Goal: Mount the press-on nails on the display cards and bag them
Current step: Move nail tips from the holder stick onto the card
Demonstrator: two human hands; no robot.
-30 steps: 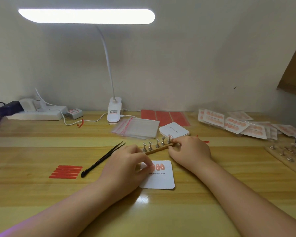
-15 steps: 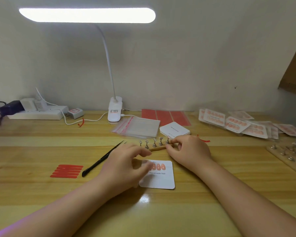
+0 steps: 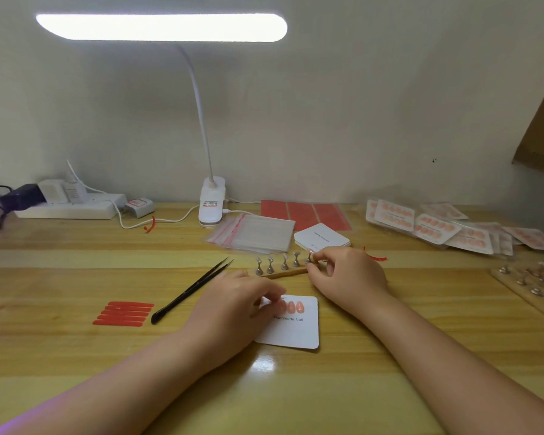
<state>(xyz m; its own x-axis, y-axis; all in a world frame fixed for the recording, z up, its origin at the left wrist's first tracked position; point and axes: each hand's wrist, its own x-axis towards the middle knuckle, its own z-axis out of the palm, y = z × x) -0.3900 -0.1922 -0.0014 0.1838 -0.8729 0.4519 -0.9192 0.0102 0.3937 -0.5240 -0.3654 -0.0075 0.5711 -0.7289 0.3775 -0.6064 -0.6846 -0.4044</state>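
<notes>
Wooden table [image 3: 76,372] under a clip lamp [image 3: 212,202], pale wall behind. I logged the white card [image 3: 292,331] lying flat near centre, printed "Handmade Nail", with a row of pink nails [image 3: 292,307] along its upper edge; I could see about three, the rest hidden under my left hand [image 3: 233,309]. Left fingers [image 3: 269,295] were curled down onto the card's upper left corner, pressing or pinching at the row; which, I could not tell. The holder strip [image 3: 285,273] lay just beyond the card, long axis running left-right and tilted up to the right, five metal stands on it. Right hand [image 3: 349,277] sat at its right end, fingers [image 3: 319,257] pinched at the last stand; whether a nail was between them was too small to see. My judgement: the next nail comes from that right end, so the right hand is nearer and must carry it down and left to the card. Bags [image 3: 258,235] and spare cards [image 3: 322,238] lay behind; tweezers [image 3: 192,290] to the left, untouched.
</notes>
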